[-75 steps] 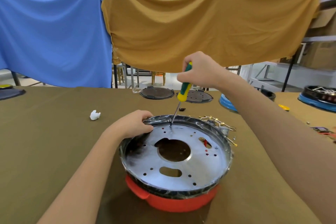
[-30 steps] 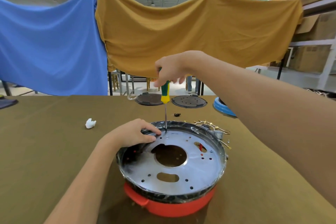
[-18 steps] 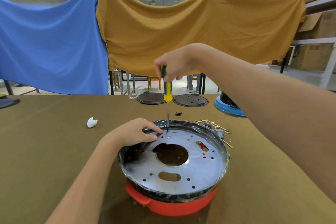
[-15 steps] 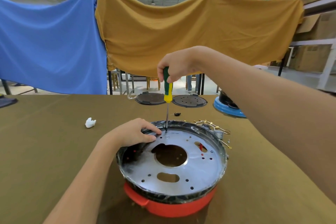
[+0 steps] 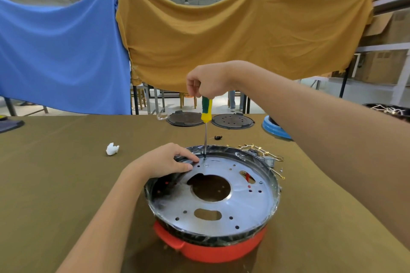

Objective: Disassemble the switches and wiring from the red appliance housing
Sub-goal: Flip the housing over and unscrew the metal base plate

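Along the left edge of the frame, a dark flat object (image 5: 10,124) sits on the olive-brown table (image 5: 55,184), beneath a blue cloth (image 5: 60,51) hung across the upper left; a small crumpled white scrap (image 5: 112,149) lies on the tabletop left of centre. In the lower middle, the red appliance housing (image 5: 213,250) rests on the table with a round silver metal plate (image 5: 241,204) facing up inside its dark rim, the plate pierced by a large central hole, an oblong slot and many small holes. The left hand (image 5: 165,162) lies on the upper-left rim of the housing, its fingers loosely extended and pressing flat on the plate's edge, holding nothing. Above it, at centre frame, the right hand (image 5: 208,81) is closed around the top of a green-and-yellow screwdriver (image 5: 206,109), which stands upright with its tip on the plate near the far rim, just beside the left fingertips. Two dark round discs (image 5: 185,118) lie side by side on the table behind. A mustard cloth (image 5: 244,35) fills the upper centre and right. Gold-coloured wiring and terminals (image 5: 261,150) lie against the housing's upper-right rim, and a blue-rimmed object (image 5: 274,129) shows behind the right forearm
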A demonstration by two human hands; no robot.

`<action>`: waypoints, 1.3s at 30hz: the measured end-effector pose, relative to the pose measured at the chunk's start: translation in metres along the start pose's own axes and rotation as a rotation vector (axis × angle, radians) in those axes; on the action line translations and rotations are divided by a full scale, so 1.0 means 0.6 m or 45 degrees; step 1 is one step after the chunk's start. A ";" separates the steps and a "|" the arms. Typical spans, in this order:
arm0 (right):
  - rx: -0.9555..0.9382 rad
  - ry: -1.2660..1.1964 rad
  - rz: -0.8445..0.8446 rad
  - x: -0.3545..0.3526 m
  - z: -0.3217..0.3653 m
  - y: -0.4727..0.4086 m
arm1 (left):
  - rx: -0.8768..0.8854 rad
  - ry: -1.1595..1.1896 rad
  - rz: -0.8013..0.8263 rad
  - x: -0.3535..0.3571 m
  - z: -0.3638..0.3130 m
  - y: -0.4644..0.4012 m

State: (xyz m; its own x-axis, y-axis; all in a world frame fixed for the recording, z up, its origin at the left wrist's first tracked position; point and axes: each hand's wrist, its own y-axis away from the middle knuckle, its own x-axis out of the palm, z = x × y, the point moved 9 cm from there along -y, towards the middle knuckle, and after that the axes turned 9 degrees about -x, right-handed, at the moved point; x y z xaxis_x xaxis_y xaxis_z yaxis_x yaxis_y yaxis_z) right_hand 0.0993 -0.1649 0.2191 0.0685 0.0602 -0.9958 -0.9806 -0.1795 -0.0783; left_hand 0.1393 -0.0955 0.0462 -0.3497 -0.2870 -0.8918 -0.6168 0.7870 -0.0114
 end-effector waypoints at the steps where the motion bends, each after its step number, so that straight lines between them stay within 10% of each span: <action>1: 0.005 0.009 -0.013 0.004 -0.003 0.000 | 0.002 0.004 -0.002 0.000 -0.001 0.000; 8: 0.027 0.359 -0.160 0.000 -0.010 -0.016 | -0.007 0.005 -0.004 0.000 -0.002 0.001; 13: -0.128 -0.425 -0.219 -0.002 0.008 -0.005 | -0.016 -0.005 0.007 0.003 0.001 0.000; 20: 0.289 0.853 -0.034 -0.001 -0.040 0.003 | -0.023 0.014 0.010 0.001 -0.002 0.003; 29: 0.020 -0.333 -0.112 -0.004 -0.029 0.015 | -0.028 0.003 0.006 0.000 -0.004 0.004; 36: 0.210 0.611 -0.173 -0.007 -0.044 0.006 | -0.042 0.010 0.017 0.001 0.000 0.002; 39: 0.042 0.506 -0.170 -0.003 -0.025 -0.002 | -0.033 0.011 0.012 0.001 0.000 0.003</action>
State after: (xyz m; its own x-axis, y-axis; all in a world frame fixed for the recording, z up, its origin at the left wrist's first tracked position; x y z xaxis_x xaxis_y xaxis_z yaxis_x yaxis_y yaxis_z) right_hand 0.1030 -0.1795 0.2204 0.2549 -0.3039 -0.9180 -0.9632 -0.1638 -0.2132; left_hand 0.1380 -0.0946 0.0458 -0.3617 -0.2846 -0.8878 -0.6314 0.7754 0.0087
